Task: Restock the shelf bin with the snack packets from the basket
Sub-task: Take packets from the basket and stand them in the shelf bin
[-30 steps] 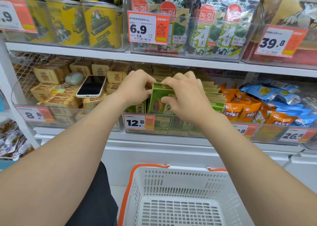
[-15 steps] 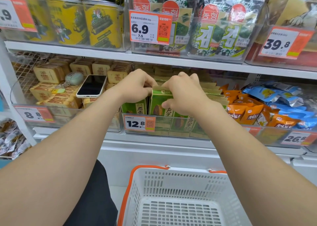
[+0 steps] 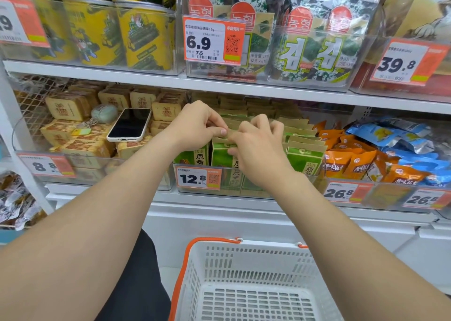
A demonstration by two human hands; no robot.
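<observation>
At the centre of the frame, a person's left hand (image 3: 195, 125) and right hand (image 3: 258, 150) meet over a green snack packet (image 3: 220, 154). The fingertips of both are curled and pinch its folded tan top edge. The packet stands upright in the front row of the clear shelf bin (image 3: 231, 182), among matching green packets, just above a price tag (image 3: 199, 178) reading 12.8. Both bare forearms reach in from the lower corners. A white basket (image 3: 244, 244) with orange handles sits at the bottom centre, below the shelf. Left of the hands, a phone (image 3: 129, 124) lies face up on tan boxed snacks. Orange packets (image 3: 346, 162) fill the bin to the right. Seaweed packs (image 3: 305, 47) line the shelf above.
</observation>
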